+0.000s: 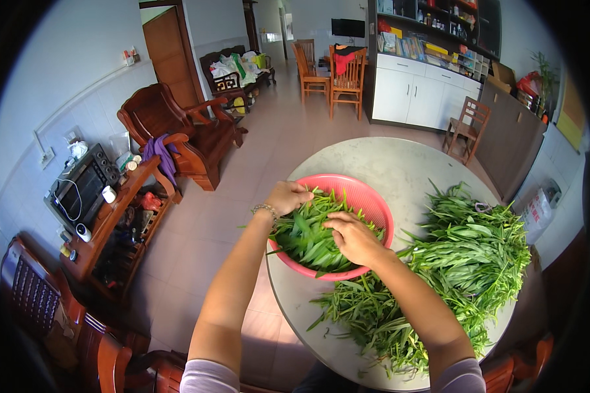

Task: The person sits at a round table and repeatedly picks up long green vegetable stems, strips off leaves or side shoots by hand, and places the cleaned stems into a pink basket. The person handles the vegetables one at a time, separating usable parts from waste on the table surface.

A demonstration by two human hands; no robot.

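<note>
A pink plastic colander basket point(368, 196) stands on a round pale table point(368, 152), holding loose leafy greens point(305, 240) that look like water spinach. Over the basket's far left rim is my left hand point(289, 197), its fingers bent together at the leaves; whether stems are pinched there is hidden. My right hand point(358, 239) reaches in from the right, with curled fingers touching the greens; its grip cannot be made out. Some leaves between the hands are blurred. A large heap of the same greens point(472, 250) covers the table's right side, and a looser pile point(373, 309) lies nearer me.
Left of the table, a wooden stand point(142, 191) carries a toaster oven point(86, 184). A carved wooden armchair point(187, 127) stands farther back. A small wooden chair point(467, 130) is beyond the table, before a white cabinet point(413, 93). Tiled floor point(211, 236) runs between.
</note>
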